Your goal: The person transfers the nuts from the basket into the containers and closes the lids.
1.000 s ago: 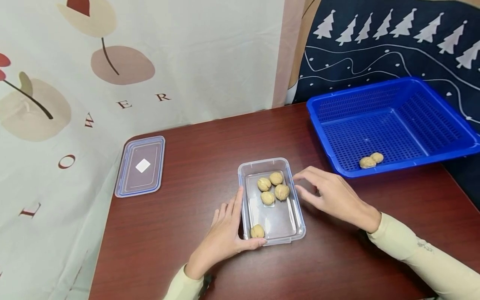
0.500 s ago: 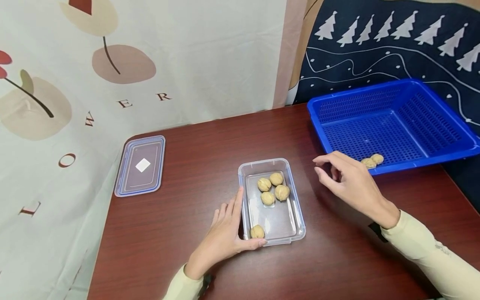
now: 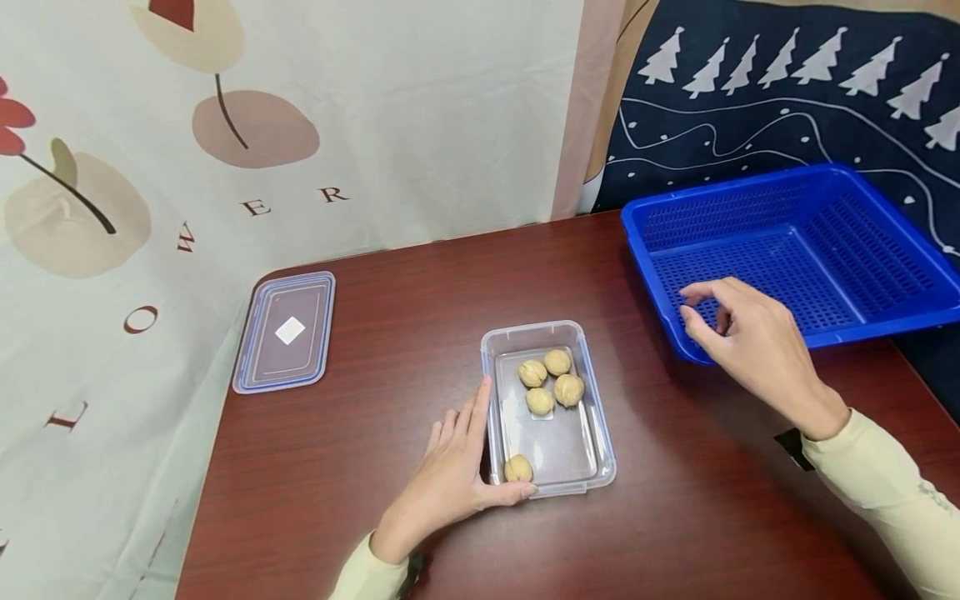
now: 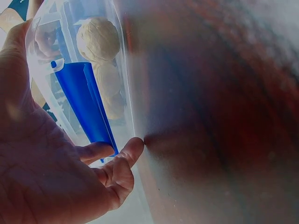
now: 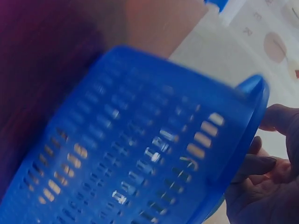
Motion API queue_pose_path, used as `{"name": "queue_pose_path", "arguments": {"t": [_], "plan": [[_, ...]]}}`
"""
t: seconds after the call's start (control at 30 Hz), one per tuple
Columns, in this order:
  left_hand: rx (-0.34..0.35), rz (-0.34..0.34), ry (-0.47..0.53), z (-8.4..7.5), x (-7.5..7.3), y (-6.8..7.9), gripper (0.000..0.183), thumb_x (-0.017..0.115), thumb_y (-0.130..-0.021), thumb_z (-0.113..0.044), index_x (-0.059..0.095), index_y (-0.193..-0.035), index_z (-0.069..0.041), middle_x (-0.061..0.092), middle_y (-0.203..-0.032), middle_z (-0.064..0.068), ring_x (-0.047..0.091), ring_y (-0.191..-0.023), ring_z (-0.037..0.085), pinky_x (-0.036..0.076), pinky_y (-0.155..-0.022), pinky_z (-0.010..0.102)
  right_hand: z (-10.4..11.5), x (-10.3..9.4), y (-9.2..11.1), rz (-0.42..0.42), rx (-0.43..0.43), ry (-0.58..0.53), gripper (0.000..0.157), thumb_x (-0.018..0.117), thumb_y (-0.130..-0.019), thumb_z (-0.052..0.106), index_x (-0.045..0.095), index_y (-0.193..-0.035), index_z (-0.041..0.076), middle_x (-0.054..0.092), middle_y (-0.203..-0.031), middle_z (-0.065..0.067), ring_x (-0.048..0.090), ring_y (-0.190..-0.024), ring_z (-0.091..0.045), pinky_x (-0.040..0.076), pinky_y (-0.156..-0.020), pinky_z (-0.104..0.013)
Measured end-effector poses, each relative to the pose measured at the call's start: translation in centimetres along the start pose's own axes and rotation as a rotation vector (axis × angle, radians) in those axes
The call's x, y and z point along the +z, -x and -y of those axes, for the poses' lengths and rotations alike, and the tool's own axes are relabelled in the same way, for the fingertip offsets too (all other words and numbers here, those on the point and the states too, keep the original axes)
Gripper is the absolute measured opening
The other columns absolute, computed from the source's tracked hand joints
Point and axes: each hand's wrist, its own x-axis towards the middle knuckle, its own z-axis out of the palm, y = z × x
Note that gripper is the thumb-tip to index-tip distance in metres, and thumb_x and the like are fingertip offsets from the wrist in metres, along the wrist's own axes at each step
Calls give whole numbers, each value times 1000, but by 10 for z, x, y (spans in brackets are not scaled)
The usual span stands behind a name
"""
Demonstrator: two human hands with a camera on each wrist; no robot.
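A clear plastic food container [image 3: 555, 458] with a blue-edged rim stands uncovered on the table. Inside it several walnuts [image 3: 568, 389] cluster toward the far end, and a single walnut [image 3: 519, 467] lies in the near left corner. My left hand [image 3: 450, 471] rests against that corner, its fingers along the left wall and its thumb at the near rim. In the left wrist view its fingertips touch the container's wall. My right hand [image 3: 765, 350] is empty over the near left rim of the blue basket [image 3: 787, 258], fingers loosely bent, thumb and index finger apart.
The container's lid [image 3: 288, 333], with a white diamond-shaped label, lies at the table's left edge. In the right wrist view the perforated basket wall [image 5: 135, 135] rises close beside the right hand. Printed cloths hang behind the brown table [image 3: 405, 333].
My right hand has moved from beside the container rightward to the basket, now hiding the walnuts seen there earlier. The left hand has stayed on the container.
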Motion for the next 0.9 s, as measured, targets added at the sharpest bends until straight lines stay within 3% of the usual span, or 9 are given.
{"name": "queue_pose_path", "arguments": {"t": [0.3, 0.53, 0.7, 0.9], "plan": [[-3, -1, 9, 0, 1, 1, 147, 81, -77, -83, -8, -176, -22, 40, -169, 18, 43, -140, 40, 28, -119, 64, -16, -8, -8, 98, 94, 62, 24, 83, -96, 10, 79, -119, 5, 56, -79, -3, 46, -67, -18, 30, -50, -32], [6, -7, 8, 1, 1, -1, 148, 82, -76, -82, -7, -176, -19, 40, -169, 20, 44, -134, 37, 30, -119, 60, -28, -14, -17, 250, 182, 71, 26, 80, -100, 16, 77, -122, 2, 56, -77, -4, 51, -69, -22, 35, -52, -35], [7, -9, 6, 1, 0, 0, 148, 81, -77, -82, -5, -177, -17, 39, -169, 20, 44, -134, 38, 29, -119, 60, -34, -18, -21, 346, 222, 65, 25, 76, -103, 19, 75, -122, 2, 63, -74, -2, 55, -59, -20, 37, -49, -37], [11, -6, 10, 0, 0, -1, 147, 81, -77, -82, -5, -177, -17, 38, -170, 19, 44, -133, 37, 30, -119, 59, -43, -22, -23, 442, 263, 47, 30, 72, -106, 22, 73, -124, -3, 77, -96, -17, 65, -59, -17, 43, -51, -37]]}}
